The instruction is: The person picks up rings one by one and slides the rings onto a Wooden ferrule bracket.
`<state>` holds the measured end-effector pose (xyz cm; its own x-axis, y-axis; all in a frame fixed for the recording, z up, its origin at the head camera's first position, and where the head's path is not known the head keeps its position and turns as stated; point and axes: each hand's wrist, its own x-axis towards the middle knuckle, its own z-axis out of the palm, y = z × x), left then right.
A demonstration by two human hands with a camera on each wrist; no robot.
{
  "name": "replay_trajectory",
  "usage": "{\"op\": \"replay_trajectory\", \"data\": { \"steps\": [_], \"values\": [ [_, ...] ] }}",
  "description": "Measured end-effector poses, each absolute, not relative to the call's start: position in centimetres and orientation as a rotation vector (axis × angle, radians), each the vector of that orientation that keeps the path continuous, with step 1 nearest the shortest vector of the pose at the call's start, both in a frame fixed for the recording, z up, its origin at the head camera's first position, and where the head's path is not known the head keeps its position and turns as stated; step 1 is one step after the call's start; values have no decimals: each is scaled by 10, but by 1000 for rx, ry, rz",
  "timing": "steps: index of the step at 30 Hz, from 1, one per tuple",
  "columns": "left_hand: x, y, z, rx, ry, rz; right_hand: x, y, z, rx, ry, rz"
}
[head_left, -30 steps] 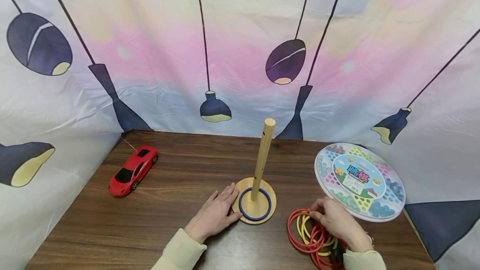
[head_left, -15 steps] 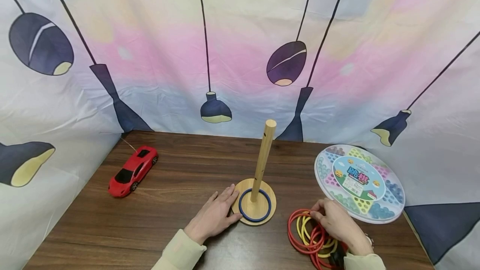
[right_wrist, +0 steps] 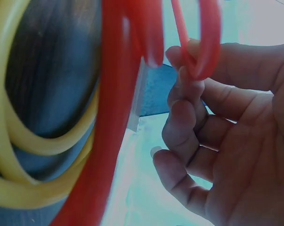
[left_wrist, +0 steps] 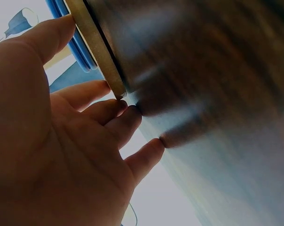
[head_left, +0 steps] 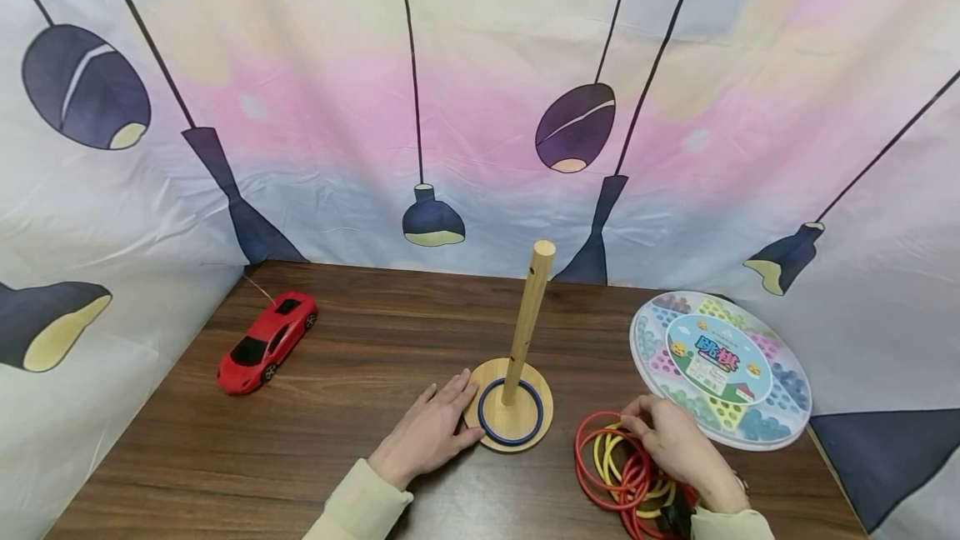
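Note:
A wooden post (head_left: 528, 315) stands upright on a round wooden base (head_left: 493, 417). Blue ring (head_left: 541, 415) lies round the post's foot; it shows as two bands in the left wrist view. My left hand (head_left: 431, 432) rests palm down beside the base, fingertips and thumb at its left edge. To the right, my right hand (head_left: 671, 444) pinches one red ring (right_wrist: 210, 37) between thumb and index finger. Beneath it lies a heap of red rings (head_left: 579, 465) and yellow rings (right_wrist: 1, 94); the hand hides part of the heap.
A red toy car (head_left: 268, 340) with a thin antenna is at the left of the brown table (head_left: 375, 323). At the right, behind my right hand, lies a round Chinese checkers board (head_left: 787, 394). A curtain printed with lamps (head_left: 337, 90) closes off the back.
The pinched red ring has risen slightly and spread apart from the others at its upper edge. My left hand, post and base stay put while the head view shifts a little.

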<state>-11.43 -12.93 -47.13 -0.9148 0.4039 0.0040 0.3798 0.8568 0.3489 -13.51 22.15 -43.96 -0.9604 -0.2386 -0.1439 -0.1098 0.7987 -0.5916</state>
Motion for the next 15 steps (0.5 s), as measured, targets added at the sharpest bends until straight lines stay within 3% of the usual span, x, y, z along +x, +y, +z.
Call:
{"op": "replay_trajectory", "data": {
  "steps": [15],
  "values": [
    [-114,-129,-471,631,2956,538,-139,222,-422,-283,2760,-1314]
  ]
}}
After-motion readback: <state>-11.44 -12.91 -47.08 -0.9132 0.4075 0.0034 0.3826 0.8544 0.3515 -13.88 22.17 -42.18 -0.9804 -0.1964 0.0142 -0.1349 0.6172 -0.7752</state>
